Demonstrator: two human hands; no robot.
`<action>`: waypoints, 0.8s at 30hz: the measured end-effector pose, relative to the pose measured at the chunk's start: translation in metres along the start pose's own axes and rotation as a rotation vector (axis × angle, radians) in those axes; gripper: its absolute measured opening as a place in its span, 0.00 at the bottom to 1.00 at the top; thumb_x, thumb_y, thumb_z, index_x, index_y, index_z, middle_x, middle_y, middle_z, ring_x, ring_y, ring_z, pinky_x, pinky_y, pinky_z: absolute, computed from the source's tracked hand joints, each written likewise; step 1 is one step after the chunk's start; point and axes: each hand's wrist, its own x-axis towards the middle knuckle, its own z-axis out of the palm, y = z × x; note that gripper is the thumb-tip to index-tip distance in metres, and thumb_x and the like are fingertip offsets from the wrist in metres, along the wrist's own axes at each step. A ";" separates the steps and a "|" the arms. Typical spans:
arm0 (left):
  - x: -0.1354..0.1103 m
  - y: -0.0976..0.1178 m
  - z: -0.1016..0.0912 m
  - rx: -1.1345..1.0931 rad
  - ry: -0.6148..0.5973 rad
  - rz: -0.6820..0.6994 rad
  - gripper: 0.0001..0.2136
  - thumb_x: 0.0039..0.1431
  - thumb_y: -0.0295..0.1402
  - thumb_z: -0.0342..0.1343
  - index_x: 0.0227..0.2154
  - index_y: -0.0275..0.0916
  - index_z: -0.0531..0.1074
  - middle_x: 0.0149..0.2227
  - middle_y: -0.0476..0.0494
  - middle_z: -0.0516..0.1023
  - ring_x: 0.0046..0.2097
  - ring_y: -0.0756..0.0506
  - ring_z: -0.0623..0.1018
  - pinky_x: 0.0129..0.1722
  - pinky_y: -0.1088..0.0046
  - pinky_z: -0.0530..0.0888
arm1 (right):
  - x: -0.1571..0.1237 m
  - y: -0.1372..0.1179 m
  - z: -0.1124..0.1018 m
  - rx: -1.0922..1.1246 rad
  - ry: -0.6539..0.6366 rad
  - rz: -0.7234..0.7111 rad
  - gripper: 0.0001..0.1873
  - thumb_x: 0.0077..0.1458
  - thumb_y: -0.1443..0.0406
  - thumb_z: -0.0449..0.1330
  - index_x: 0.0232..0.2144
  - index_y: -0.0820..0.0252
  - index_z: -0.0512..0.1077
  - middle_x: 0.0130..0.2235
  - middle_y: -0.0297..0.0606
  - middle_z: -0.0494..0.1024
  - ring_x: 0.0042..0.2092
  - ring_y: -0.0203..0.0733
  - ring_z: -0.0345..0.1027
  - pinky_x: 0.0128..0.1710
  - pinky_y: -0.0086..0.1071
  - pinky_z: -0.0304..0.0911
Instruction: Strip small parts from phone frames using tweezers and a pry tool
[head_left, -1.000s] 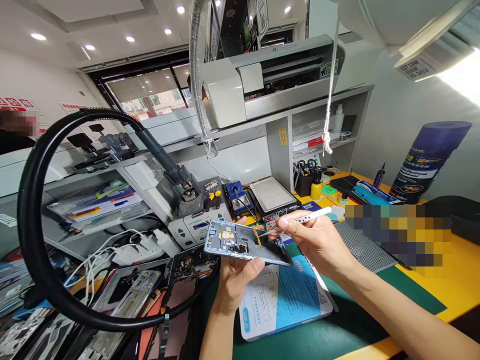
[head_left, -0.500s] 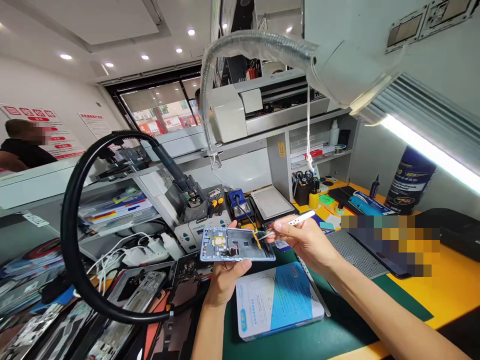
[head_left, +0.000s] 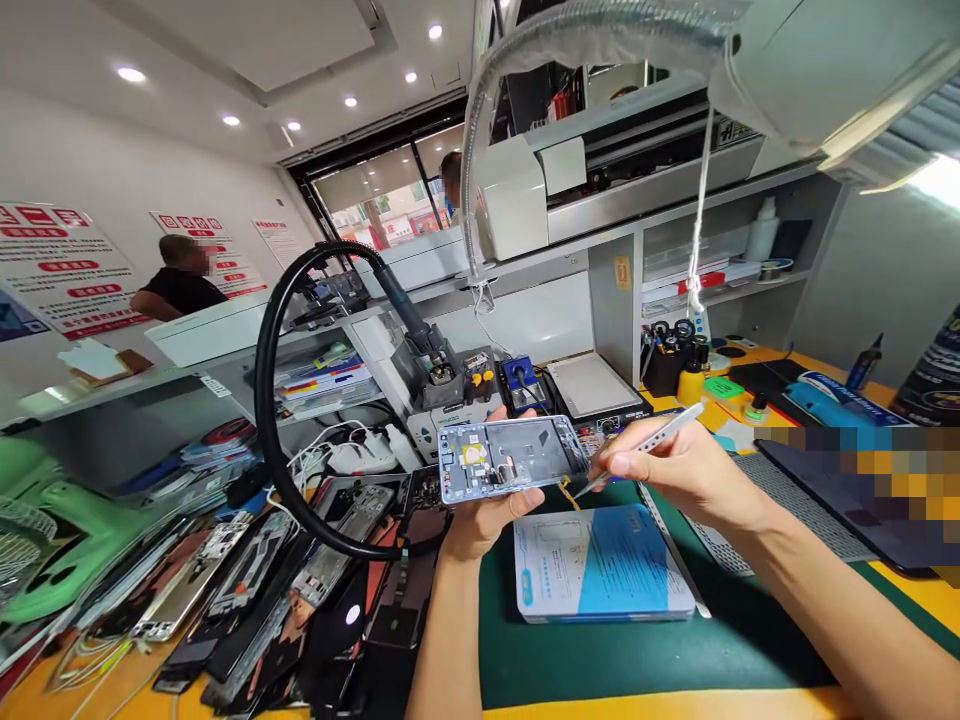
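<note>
My left hand grips an opened phone from below, its inner side facing up with circuit parts and a bare compartment showing. My right hand pinches white tweezers with holes along the handle. Their tips are at a thin yellow-orange flex cable, which hangs just off the phone's lower right corner. Whether the cable still touches the phone I cannot tell. Below both hands a white and blue box lies on a green mat.
Several dismantled phones crowd the left side. A thick black hose arches over them. Behind stand a blue-fronted device and a flat grey plate. A black tool holder is at the back right, beside a yellow bottle.
The flex cable and tweezer tips have moved from over the phone's right part to outside its lower right edge. The view has swung left, showing more of the left bench.
</note>
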 end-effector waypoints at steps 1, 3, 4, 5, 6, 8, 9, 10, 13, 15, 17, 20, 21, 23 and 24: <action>0.001 -0.002 -0.001 -0.003 0.037 0.011 0.41 0.54 0.35 0.70 0.68 0.50 0.57 0.68 0.37 0.67 0.67 0.34 0.68 0.67 0.48 0.64 | -0.001 -0.003 -0.001 -0.053 -0.036 0.021 0.11 0.52 0.55 0.71 0.29 0.56 0.84 0.30 0.40 0.86 0.33 0.46 0.80 0.35 0.36 0.74; 0.003 -0.007 -0.001 -0.007 0.138 0.031 0.39 0.57 0.34 0.68 0.68 0.52 0.56 0.67 0.39 0.69 0.63 0.36 0.74 0.62 0.51 0.71 | -0.001 -0.006 0.000 -0.173 -0.115 0.079 0.11 0.51 0.56 0.72 0.27 0.58 0.85 0.30 0.40 0.86 0.32 0.45 0.79 0.31 0.34 0.72; 0.004 -0.009 -0.002 -0.008 0.188 0.038 0.38 0.58 0.34 0.67 0.68 0.54 0.56 0.67 0.40 0.69 0.59 0.37 0.77 0.58 0.52 0.75 | 0.001 -0.005 0.001 -0.234 -0.149 0.110 0.11 0.52 0.57 0.72 0.27 0.58 0.85 0.29 0.40 0.86 0.31 0.44 0.78 0.30 0.33 0.71; 0.005 -0.011 -0.002 -0.008 0.234 0.047 0.38 0.58 0.34 0.67 0.68 0.55 0.56 0.67 0.42 0.69 0.55 0.38 0.80 0.53 0.54 0.78 | 0.002 -0.002 0.003 -0.291 -0.180 0.140 0.10 0.52 0.58 0.72 0.27 0.59 0.85 0.28 0.39 0.85 0.29 0.43 0.77 0.28 0.32 0.69; 0.006 -0.012 -0.002 -0.008 0.270 0.056 0.38 0.58 0.34 0.67 0.67 0.56 0.56 0.67 0.43 0.69 0.51 0.40 0.82 0.50 0.56 0.79 | 0.005 0.003 0.005 -0.341 -0.209 0.168 0.09 0.53 0.59 0.71 0.27 0.59 0.85 0.27 0.38 0.85 0.28 0.42 0.76 0.26 0.31 0.68; 0.008 -0.013 -0.001 -0.007 0.316 0.071 0.37 0.58 0.34 0.68 0.67 0.57 0.58 0.67 0.44 0.69 0.45 0.43 0.83 0.46 0.59 0.81 | 0.009 0.016 0.009 -0.417 -0.263 0.202 0.07 0.55 0.62 0.69 0.28 0.59 0.85 0.28 0.37 0.85 0.30 0.42 0.77 0.28 0.31 0.68; 0.008 -0.013 0.000 -0.006 0.325 0.074 0.37 0.57 0.34 0.68 0.66 0.56 0.58 0.67 0.44 0.69 0.43 0.43 0.83 0.45 0.60 0.81 | 0.010 0.023 0.010 -0.447 -0.288 0.210 0.06 0.55 0.64 0.68 0.29 0.60 0.84 0.29 0.36 0.86 0.31 0.43 0.78 0.30 0.32 0.70; 0.008 -0.013 0.002 -0.006 0.326 0.074 0.36 0.57 0.34 0.68 0.66 0.55 0.59 0.66 0.43 0.70 0.43 0.44 0.83 0.44 0.61 0.81 | 0.012 0.029 0.011 -0.473 -0.309 0.214 0.06 0.56 0.64 0.68 0.30 0.60 0.84 0.31 0.36 0.86 0.33 0.43 0.78 0.33 0.33 0.71; 0.008 -0.013 0.004 -0.010 0.308 0.068 0.36 0.57 0.34 0.68 0.66 0.52 0.59 0.65 0.41 0.71 0.42 0.44 0.84 0.43 0.63 0.82 | 0.014 0.041 0.013 -0.543 -0.353 0.224 0.08 0.59 0.62 0.67 0.32 0.62 0.82 0.33 0.36 0.85 0.35 0.41 0.79 0.38 0.36 0.73; 0.008 -0.015 0.004 -0.020 0.293 0.071 0.36 0.57 0.34 0.69 0.65 0.51 0.59 0.65 0.40 0.72 0.41 0.44 0.84 0.41 0.64 0.83 | 0.016 0.042 0.013 -0.579 -0.372 0.235 0.10 0.60 0.60 0.67 0.33 0.62 0.81 0.34 0.36 0.85 0.36 0.41 0.79 0.39 0.37 0.73; 0.010 -0.018 0.002 -0.035 0.284 0.079 0.37 0.55 0.35 0.70 0.65 0.51 0.59 0.65 0.40 0.72 0.40 0.45 0.84 0.40 0.64 0.83 | 0.017 0.041 0.013 -0.593 -0.380 0.249 0.11 0.59 0.59 0.67 0.33 0.63 0.81 0.35 0.37 0.85 0.36 0.42 0.79 0.39 0.37 0.72; 0.012 -0.020 -0.001 -0.062 0.278 0.086 0.38 0.55 0.35 0.70 0.64 0.50 0.58 0.64 0.39 0.72 0.39 0.45 0.84 0.39 0.64 0.84 | 0.018 0.035 0.011 -0.561 -0.359 0.258 0.11 0.56 0.58 0.69 0.31 0.62 0.82 0.35 0.40 0.86 0.36 0.44 0.78 0.37 0.35 0.70; 0.012 -0.020 -0.002 -0.070 0.277 0.088 0.38 0.55 0.34 0.70 0.65 0.50 0.58 0.64 0.39 0.72 0.39 0.45 0.84 0.39 0.64 0.84 | 0.018 0.032 0.010 -0.537 -0.338 0.255 0.12 0.55 0.57 0.69 0.30 0.61 0.82 0.34 0.40 0.86 0.35 0.44 0.78 0.36 0.35 0.70; 0.012 -0.020 -0.003 -0.080 0.272 0.095 0.37 0.56 0.34 0.70 0.65 0.51 0.58 0.64 0.40 0.72 0.39 0.45 0.84 0.40 0.63 0.84 | 0.016 0.024 0.006 -0.468 -0.289 0.238 0.16 0.55 0.54 0.69 0.26 0.60 0.81 0.32 0.40 0.85 0.35 0.46 0.77 0.36 0.35 0.70; 0.011 -0.019 -0.004 -0.083 0.268 0.101 0.37 0.56 0.33 0.69 0.65 0.51 0.58 0.65 0.40 0.71 0.41 0.45 0.84 0.41 0.63 0.84 | 0.014 0.019 0.004 -0.422 -0.260 0.225 0.21 0.57 0.50 0.66 0.23 0.60 0.78 0.30 0.40 0.84 0.34 0.47 0.77 0.37 0.36 0.71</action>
